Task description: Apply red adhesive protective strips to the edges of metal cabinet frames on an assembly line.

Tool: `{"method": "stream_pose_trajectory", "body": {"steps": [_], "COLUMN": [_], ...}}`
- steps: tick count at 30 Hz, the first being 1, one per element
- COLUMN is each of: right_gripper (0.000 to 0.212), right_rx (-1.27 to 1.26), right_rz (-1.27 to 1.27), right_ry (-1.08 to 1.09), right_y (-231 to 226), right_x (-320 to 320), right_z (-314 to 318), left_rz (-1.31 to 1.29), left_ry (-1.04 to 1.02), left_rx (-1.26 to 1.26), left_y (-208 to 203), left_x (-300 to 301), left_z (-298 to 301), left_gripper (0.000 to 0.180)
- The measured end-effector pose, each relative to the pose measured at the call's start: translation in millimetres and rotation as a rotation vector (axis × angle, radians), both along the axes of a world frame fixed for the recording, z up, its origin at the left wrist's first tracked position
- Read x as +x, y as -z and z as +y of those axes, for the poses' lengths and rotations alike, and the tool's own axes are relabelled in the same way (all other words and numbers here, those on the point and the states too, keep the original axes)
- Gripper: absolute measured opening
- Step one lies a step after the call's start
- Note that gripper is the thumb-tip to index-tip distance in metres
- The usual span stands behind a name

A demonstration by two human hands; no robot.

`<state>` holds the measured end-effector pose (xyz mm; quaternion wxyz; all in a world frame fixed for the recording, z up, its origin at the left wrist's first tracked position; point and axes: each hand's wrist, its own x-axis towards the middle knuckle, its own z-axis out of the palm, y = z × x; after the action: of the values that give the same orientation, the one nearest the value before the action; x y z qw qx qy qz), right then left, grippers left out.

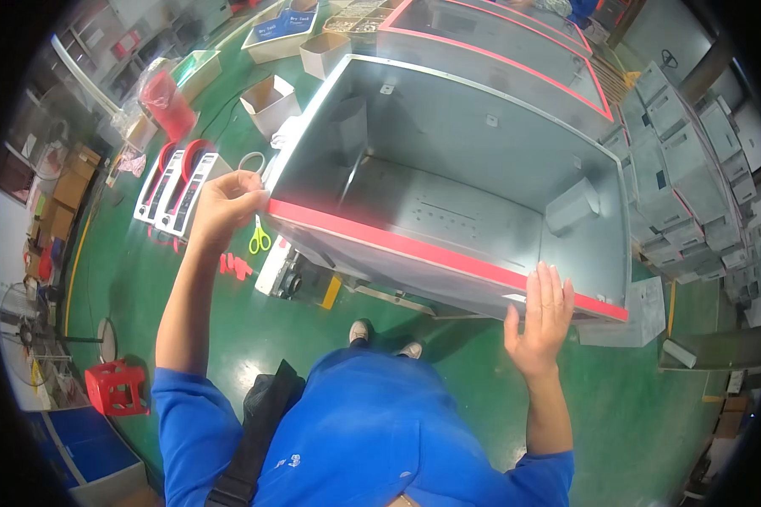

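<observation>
A large open grey metal box (pixel 448 198) stands in front of me, its inside facing up. Along its near rim runs a strip of red tape (pixel 397 246). My left hand (pixel 228 203) is closed at the near left corner, thumb and fingertips pinched at the tape's left end. What exactly lies between the fingertips is partly hidden. Flat against the right part of the same rim rests my right hand (pixel 539 323), with its fingers stretched out over the tape. Inside the box, a pale cylindrical shape (pixel 573 207) shows at the right wall.
Further boxes with red-taped rims (pixel 499 46) stand behind. Left are two white devices with red rings (pixel 177 194), green scissors (pixel 260 237), a white carton (pixel 271 103) and a red stool (pixel 117 387). Grey metal boxes (pixel 676 169) are stacked at the right.
</observation>
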<state>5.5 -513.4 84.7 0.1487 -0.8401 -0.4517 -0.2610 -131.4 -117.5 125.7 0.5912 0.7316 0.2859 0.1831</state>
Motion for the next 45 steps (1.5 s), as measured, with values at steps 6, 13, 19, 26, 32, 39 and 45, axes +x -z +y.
{"method": "stream_pose_trajectory", "body": {"steps": [6,13,19,26,32,39,45], "right_gripper": [0.051,0.050,0.048,0.047,0.048,0.047,0.041], "right_rx": [-0.011,0.062,0.083,0.084,0.081,-0.002,-0.030], "right_rz": [0.007,0.034,0.037,0.057,0.081,0.044,0.012], "right_ry": [0.006,-0.021,-0.099,-0.180,-0.215,-0.199,-0.177], "right_y": [1,-4,-9,-15,-17,-16,-12], "right_x": [0,-6,-12,-17,-22,-30,-31], "right_z": [0,10,40,71,88,111,114], "left_rz": [-0.016,-0.019,-0.061,-0.067,-0.076,-0.083,-0.043], "left_ry": [0.001,-0.005,0.034,0.049,0.043,0.051,0.066], "left_rx": [-0.007,-0.023,-0.037,-0.023,-0.052,-0.068,-0.068], "left_y": [1,-2,0,5,4,6,4], "left_x": [1,1,-1,-1,-1,-1,-3], "left_z": [0,-3,-3,3,1,3,5], "left_gripper": [0.014,0.011,0.011,0.012,0.013,0.013,0.011]}}
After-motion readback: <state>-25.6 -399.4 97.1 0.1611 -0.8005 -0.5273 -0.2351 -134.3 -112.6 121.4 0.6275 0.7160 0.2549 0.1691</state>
